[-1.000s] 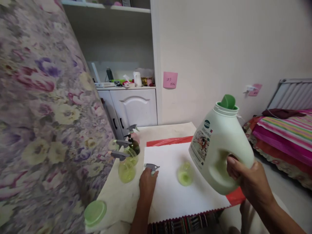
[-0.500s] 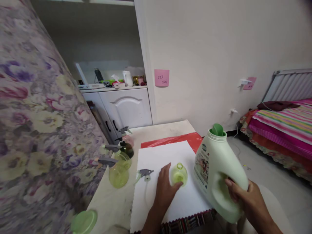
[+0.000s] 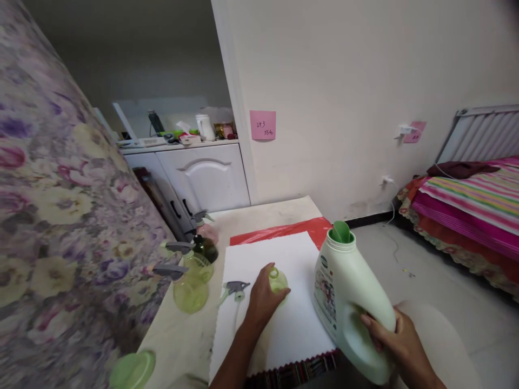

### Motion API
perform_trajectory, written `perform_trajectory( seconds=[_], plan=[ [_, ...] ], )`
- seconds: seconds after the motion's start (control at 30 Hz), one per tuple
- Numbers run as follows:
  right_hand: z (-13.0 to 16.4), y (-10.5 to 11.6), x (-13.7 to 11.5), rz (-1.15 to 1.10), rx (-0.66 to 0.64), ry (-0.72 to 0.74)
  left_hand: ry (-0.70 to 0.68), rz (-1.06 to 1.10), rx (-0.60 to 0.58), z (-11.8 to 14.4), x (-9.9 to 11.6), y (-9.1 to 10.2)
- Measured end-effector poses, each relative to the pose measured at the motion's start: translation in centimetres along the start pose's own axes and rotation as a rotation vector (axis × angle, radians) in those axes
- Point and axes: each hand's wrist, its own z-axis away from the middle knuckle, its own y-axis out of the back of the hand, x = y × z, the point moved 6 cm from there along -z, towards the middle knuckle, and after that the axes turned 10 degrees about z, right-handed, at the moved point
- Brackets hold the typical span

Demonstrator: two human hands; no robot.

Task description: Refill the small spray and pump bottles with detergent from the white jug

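Pale-green detergent jug [image 3: 344, 292], handle gripped by right hand [image 3: 399, 337], at right edge of worktop [image 3: 178, 335]; left hand [image 3: 264, 297] grasping translucent yellow-green spray-bottle body [image 3: 279, 282] on white sheet [image 3: 300, 256]; detached trigger sprayer [image 3: 236, 287] lying at sheet's left edge.

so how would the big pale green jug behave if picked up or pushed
The jug probably feels stiff, given its moulded handle. It may be heavy, being bulky, though the fill level doesn't show. Pushed over, it could spill, since the green spout sits uncapped.
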Motion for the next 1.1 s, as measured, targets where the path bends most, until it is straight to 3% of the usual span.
perform_trajectory(
  seconds=[0.23, 0.5, 0.77, 1.0, 1.1],
  plan=[
    [1.2, -0.2, 1.3, -0.010, 0.067, -0.040, -0.012, 0.045, -0.033, 0.0, -2.5, 0.4],
    [1.5, 0.7, 0.7, 0.030, 0.144, -0.071, -0.101, 0.106, 0.017, 0.7, -1.1, 0.9],
    [-2.1, 0.9, -3.7, 0.157, 0.028, 0.029, -0.090, 0.200, 0.092, 0.4, -1.3, 2.2],
    [-4.1, 1.2, -8.0, 0.240, -0.185, 0.145, -0.047, 0.299, 0.068, 0.0, -1.3, 2.6],
    [-4.7, 1.6, -9.6, 0.287, -0.148, 0.217, -0.057, 0.327, 0.044, -0.1, -1.1, 2.4]
  ],
)
